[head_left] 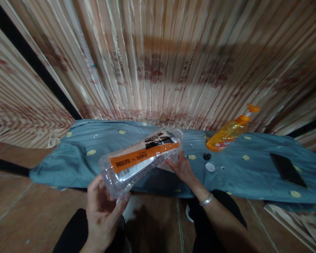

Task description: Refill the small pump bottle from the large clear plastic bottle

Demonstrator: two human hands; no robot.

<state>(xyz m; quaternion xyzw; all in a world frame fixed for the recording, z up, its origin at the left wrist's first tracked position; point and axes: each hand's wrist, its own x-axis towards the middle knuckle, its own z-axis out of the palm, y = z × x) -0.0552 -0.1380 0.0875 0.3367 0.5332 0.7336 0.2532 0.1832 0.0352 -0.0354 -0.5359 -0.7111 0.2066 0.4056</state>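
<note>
Clear plastic bottle with an orange, silver and black printed label (144, 154), held aslant in two bare hands above a long, low surface covered in blue-green cloth with small yellow motifs (76, 140). Seen from where I stand in the room, the hands are apart from each other, both closed on the bottle. The left hand (102, 211) cups the nearer, lower end, thumb and fingers spread around the rounded edge; the right hand (183, 168) grips the side close to the farther, raised end, its thumb in front and the remaining fingers largely hidden. I cannot tell which end bears the mouth. No liquid shows through the wall, so the vessel is probably light; its thin plastic would likely give under a hard squeeze, yet hardly break if dropped. The glossy label and smooth wall may slip in wet fingers. The rounded ends look stiffer than the long middle and offer the surer hold. Right of the bottle, on the cloth: an orange pump bottle of see-through plastic (225, 135), a small black object (206, 156), a flat white disc (210, 167) and, farther right, a black rectangular phone (288, 170). A pleated, striped curtain (160, 70) hangs behind.
</note>
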